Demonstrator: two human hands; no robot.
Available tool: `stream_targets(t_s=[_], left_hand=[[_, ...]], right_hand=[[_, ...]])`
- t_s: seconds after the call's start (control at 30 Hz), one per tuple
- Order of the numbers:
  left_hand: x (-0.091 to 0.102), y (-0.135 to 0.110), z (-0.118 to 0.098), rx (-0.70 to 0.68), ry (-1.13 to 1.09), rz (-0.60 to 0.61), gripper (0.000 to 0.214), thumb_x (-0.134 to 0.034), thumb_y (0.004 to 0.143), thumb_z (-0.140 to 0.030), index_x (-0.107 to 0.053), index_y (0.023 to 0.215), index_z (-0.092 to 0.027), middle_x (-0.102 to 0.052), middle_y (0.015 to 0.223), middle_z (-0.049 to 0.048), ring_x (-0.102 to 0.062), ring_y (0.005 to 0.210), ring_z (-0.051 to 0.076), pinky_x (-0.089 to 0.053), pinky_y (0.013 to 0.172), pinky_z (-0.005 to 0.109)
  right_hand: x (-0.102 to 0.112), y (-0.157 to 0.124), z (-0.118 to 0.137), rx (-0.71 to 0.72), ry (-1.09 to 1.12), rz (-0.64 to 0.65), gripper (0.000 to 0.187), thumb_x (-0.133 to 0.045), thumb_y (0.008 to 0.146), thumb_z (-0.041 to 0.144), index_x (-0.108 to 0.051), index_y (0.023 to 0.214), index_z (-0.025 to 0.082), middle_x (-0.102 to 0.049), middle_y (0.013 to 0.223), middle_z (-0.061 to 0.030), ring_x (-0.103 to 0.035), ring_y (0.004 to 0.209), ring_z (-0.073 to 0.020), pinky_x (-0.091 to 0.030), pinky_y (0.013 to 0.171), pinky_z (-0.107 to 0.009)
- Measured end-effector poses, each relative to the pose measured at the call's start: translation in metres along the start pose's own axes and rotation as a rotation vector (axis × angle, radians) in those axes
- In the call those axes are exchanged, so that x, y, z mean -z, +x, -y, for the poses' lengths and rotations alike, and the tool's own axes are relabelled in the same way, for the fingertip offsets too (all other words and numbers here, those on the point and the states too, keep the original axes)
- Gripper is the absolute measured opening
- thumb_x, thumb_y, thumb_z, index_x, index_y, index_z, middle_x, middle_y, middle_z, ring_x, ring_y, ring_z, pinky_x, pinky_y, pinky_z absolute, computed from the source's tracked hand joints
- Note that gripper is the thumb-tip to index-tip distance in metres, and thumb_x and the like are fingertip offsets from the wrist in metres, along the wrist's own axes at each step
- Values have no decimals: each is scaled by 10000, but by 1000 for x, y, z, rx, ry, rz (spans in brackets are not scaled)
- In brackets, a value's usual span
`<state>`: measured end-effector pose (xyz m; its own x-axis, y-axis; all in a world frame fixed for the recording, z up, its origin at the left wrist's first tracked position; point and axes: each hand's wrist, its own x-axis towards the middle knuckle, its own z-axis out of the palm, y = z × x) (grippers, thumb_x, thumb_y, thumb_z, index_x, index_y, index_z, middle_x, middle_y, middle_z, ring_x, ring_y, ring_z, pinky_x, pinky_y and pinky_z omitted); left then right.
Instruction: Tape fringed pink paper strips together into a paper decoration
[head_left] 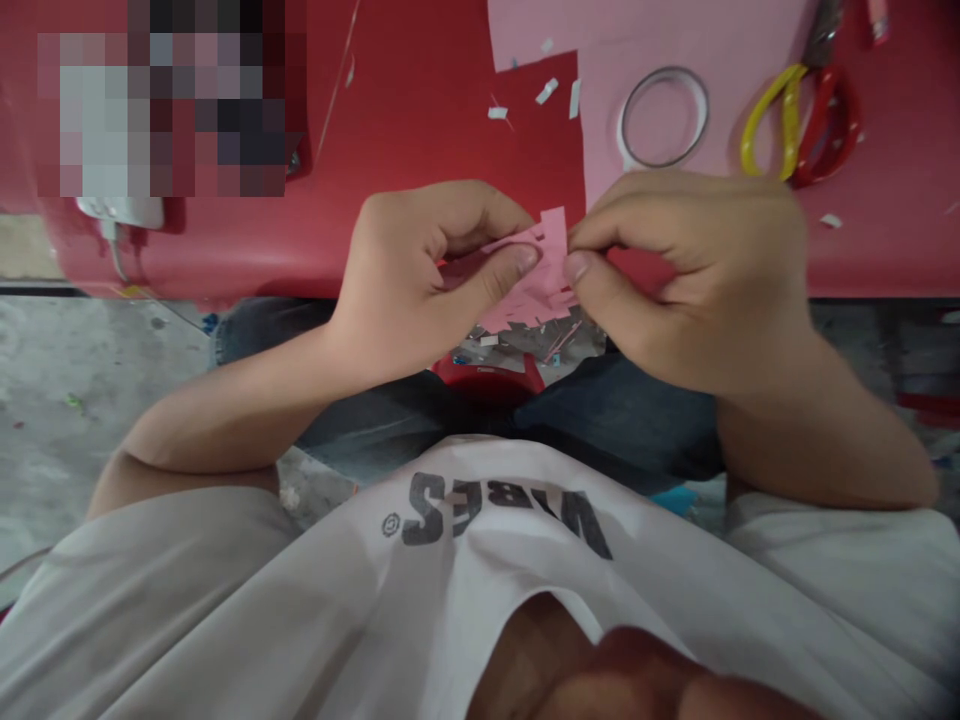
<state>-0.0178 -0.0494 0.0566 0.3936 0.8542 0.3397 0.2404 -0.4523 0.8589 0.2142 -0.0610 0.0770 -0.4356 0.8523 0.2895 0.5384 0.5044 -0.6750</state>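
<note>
A small piece of pink paper [537,283] with a jagged, cut edge is pinched between both hands, above the red table's front edge. My left hand [427,270] grips its left side between thumb and fingers. My right hand [682,280] pinches its right side in the same way. The middle of the piece shows between my thumbs, and the parts behind my fingers are hidden.
A red table [450,120] lies ahead, with a large pink paper sheet [660,50] on it. On the sheet is a roll of clear tape [664,118]. Scissors with yellow and red handles [799,125] lie to the right. Small paper scraps are scattered about, and more lie on my lap.
</note>
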Motion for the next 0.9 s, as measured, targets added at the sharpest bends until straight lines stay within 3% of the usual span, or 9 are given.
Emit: stream_targets(t_s=[0.23,0.53,0.67,0.9], left_hand=[[-2,1,1,-22,-29,-4,38,-786,912,-245,-757,905,-222,-694,740,-5,-583,638,104,-433,579,266],[-14,-4,4,70,-200,-49,141,-760,919,-251,-723,1055,-268,-703,921,19,-636,698,127,-430,590,286],[-16,-3,6,27,-338,-57,129,-754,918,-263,-693,1031,-247,-636,853,11,-529,575,100,-308,516,292],[-14,-1,5,40,-364,-37,115,-782,926,-262,-680,963,-222,-616,786,13,-526,552,101,-302,512,304]], right_hand=[[-2,1,-1,22,-34,7,95,-622,930,224,-666,853,256,-693,800,18,-636,734,-153,-447,690,-329],[-6,1,2,-6,34,-20,120,-641,874,143,-633,788,226,-657,734,22,-592,674,-135,-427,648,-328],[-8,1,3,-46,46,-27,125,-650,889,175,-639,778,231,-685,755,10,-609,695,-153,-447,669,-346],[-10,1,3,-50,71,-32,132,-655,898,170,-652,782,234,-697,773,13,-605,693,-146,-451,655,-341]])
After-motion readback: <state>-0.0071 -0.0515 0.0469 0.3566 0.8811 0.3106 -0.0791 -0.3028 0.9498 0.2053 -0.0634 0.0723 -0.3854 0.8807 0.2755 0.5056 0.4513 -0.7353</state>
